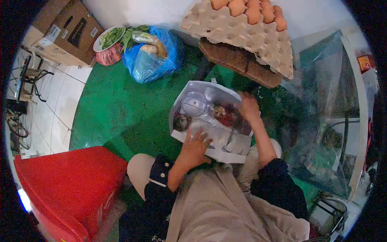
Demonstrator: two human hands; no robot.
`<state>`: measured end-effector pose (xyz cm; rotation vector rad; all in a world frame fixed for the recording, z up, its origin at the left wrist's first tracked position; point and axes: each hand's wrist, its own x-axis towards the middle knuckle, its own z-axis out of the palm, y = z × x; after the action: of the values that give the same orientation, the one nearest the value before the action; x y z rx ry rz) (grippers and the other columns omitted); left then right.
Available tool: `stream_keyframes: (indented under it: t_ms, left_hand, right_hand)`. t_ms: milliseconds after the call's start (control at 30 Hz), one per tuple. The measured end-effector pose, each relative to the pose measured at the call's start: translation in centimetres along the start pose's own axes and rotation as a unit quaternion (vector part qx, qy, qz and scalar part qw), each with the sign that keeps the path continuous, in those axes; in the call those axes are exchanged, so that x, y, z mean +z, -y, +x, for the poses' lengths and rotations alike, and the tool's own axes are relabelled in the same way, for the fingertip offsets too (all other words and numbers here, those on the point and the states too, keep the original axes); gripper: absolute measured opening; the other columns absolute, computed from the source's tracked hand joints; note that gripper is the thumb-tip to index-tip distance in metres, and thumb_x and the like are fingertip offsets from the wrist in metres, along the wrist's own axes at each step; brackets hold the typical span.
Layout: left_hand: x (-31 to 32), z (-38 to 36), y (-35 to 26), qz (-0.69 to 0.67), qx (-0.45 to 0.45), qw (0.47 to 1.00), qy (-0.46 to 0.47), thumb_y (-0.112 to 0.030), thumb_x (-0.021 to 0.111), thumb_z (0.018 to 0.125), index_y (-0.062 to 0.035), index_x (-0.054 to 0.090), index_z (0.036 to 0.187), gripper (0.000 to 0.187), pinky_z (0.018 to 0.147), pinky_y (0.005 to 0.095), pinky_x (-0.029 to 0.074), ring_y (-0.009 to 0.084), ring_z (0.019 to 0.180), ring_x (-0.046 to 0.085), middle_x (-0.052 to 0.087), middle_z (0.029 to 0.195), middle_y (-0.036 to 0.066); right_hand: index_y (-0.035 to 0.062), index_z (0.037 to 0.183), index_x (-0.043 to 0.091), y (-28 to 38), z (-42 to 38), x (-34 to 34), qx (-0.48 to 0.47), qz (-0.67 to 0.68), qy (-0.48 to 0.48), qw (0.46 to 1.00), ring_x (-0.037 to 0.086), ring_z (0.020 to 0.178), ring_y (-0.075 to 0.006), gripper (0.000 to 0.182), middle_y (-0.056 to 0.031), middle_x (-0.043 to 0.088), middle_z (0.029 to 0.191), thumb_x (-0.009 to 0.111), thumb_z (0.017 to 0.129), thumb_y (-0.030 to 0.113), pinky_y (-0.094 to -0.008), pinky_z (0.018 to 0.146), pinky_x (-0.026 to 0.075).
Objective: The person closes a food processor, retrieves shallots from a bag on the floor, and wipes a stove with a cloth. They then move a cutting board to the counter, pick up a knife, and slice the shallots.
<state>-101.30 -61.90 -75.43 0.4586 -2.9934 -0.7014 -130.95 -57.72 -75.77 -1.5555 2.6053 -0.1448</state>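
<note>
A white open box [238,146], shaped like a tray with walls, sits between my knees. Inside it lie a round clear plastic container [194,103], dark red chillies [226,119], some pale garlic-like pieces [219,110] and a dark round item [182,122] at the left. My left hand [195,148] is open, its fingers spread over the box's near wall and reaching over the inside. At the right wall, my right hand [248,107] overlaps the rim, its fingers blurred and partly hidden, so I cannot tell whether they grip it.
Ahead, an egg tray [242,34] with brown eggs rests on a brown stool [238,62]. A blue plastic bag [151,60] and a plate of green leaves [109,38] lie far left, near a cardboard box [64,32]. A red container [70,181] stands left; a clear panel [322,113] stands right.
</note>
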Motion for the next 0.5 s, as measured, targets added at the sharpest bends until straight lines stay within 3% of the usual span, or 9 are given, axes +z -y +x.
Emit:
stream_keyframes:
  t_ms: [33, 100, 133, 233, 267, 367, 500]
  left_hand:
    - [1.9, -0.1, -0.3, 0.023, 0.014, 0.999, 0.028, -0.029, 0.070, 0.074, -0.0141, 0.064, 0.114, 0.043, 0.109, 0.0578, 0.023, 0.0322, 0.124, 0.047, 0.060, 0.117, 0.014]
    - [3.6, 0.9, -0.3, 0.067, -0.053, 0.991, 0.099, -0.027, 0.066, 0.075, -0.0134, 0.066, 0.109, 0.036, 0.107, 0.0573, 0.026, 0.0300, 0.113, 0.055, 0.064, 0.106, 0.011]
    - [4.1, 1.5, -0.1, 0.090, -0.089, 0.983, 0.135, -0.025, 0.065, 0.076, -0.0130, 0.067, 0.106, 0.032, 0.106, 0.0571, 0.028, 0.0289, 0.108, 0.058, 0.066, 0.100, 0.009]
    - [4.7, 3.6, 1.5, 0.074, -0.038, 0.996, -0.025, -0.020, 0.059, 0.078, -0.0118, 0.068, 0.095, 0.021, 0.101, 0.0542, 0.034, 0.0265, 0.092, 0.063, 0.067, 0.086, 0.007]
    - [4.1, 4.4, 1.6, 0.097, -0.016, 0.992, -0.073, -0.016, 0.057, 0.077, -0.0119, 0.067, 0.087, 0.014, 0.097, 0.0513, 0.037, 0.0253, 0.091, 0.063, 0.066, 0.085, 0.007]
    - [4.3, 6.7, 2.3, 0.111, -0.040, 0.979, -0.167, -0.015, 0.056, 0.076, -0.0126, 0.067, 0.085, 0.014, 0.098, 0.0487, 0.036, 0.0234, 0.088, 0.062, 0.066, 0.084, 0.005]
    - [3.7, 7.8, 2.9, 0.105, -0.026, 0.977, -0.186, -0.016, 0.054, 0.077, -0.0141, 0.067, 0.089, 0.018, 0.101, 0.0505, 0.034, 0.0219, 0.095, 0.060, 0.065, 0.087, 0.005]
  right_hand:
    - [0.0114, 0.122, 0.056, 0.1, 0.0, 0.6, 0.035, 0.006, 0.039, 0.999, 0.060, 0.097, -0.0381, 0.044, -0.0176, 0.063, 0.105, 0.065, 0.080, 0.021, -0.0468, 0.086, 0.049]
    - [0.0123, 0.121, 0.057, 0.6, -0.2, 1.2, 0.101, 0.021, 0.117, 0.988, 0.060, 0.097, -0.0388, 0.043, -0.0194, 0.063, 0.106, 0.064, 0.080, 0.024, -0.0478, 0.086, 0.049]
    - [0.0134, 0.118, 0.060, 0.7, -0.5, 0.8, 0.065, 0.036, 0.109, 0.991, 0.061, 0.095, -0.0399, 0.038, -0.0217, 0.063, 0.106, 0.060, 0.081, 0.021, -0.0481, 0.085, 0.049]
    - [0.0147, 0.111, 0.064, -1.1, -0.5, 3.5, -0.044, -0.001, -0.045, 0.998, 0.064, 0.084, -0.0373, 0.034, -0.0176, 0.066, 0.096, 0.063, 0.077, 0.013, -0.0461, 0.074, 0.053]
    - [0.0150, 0.111, 0.064, -0.8, -0.6, 3.1, -0.037, 0.000, -0.050, 0.998, 0.064, 0.085, -0.0371, 0.034, -0.0174, 0.066, 0.096, 0.062, 0.077, 0.012, -0.0461, 0.074, 0.053]
    - [0.0152, 0.111, 0.064, -0.4, -0.7, 2.2, -0.026, -0.009, -0.094, 0.995, 0.064, 0.089, -0.0366, 0.033, -0.0168, 0.066, 0.095, 0.058, 0.079, 0.010, -0.0461, 0.074, 0.053]
    - [0.0143, 0.110, 0.063, -0.2, -0.3, 2.7, -0.022, -0.019, -0.149, 0.988, 0.063, 0.090, -0.0367, 0.031, -0.0164, 0.066, 0.094, 0.057, 0.080, 0.009, -0.0472, 0.074, 0.052]
